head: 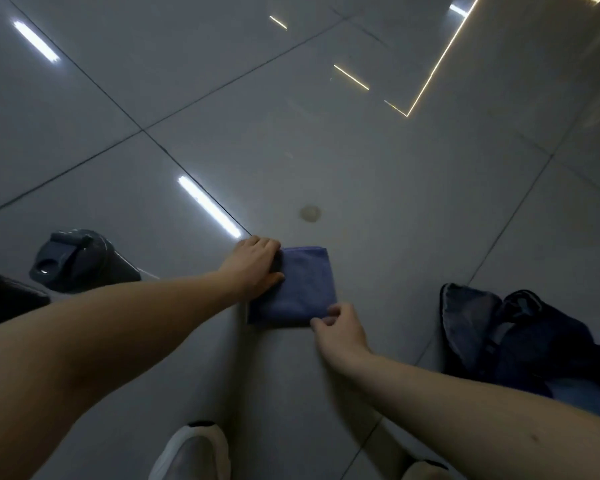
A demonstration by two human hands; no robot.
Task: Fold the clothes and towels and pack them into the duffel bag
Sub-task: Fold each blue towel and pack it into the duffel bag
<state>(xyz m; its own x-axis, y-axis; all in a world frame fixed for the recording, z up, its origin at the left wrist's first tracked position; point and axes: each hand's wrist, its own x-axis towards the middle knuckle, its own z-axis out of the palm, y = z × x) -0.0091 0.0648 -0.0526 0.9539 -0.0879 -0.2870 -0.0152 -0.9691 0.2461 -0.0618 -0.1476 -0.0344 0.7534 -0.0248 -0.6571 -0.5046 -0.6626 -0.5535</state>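
I see the blue towel (298,289) folded into a small square, flat on the floor (361,168), approx. centre of view. Left grip (253,266) is clamped on its left edge, thumb on top. Right grip (340,329) pinches the near right corner; bit blurred. Dark clothes (506,334) are heaped to the right, apart from the towel. Grey bottle (73,261) off left. White shoe (191,452) at btm.

Glossy grey tile floor (361,161), dark grout lines (94,85), strip-light reflections (208,206), dim.
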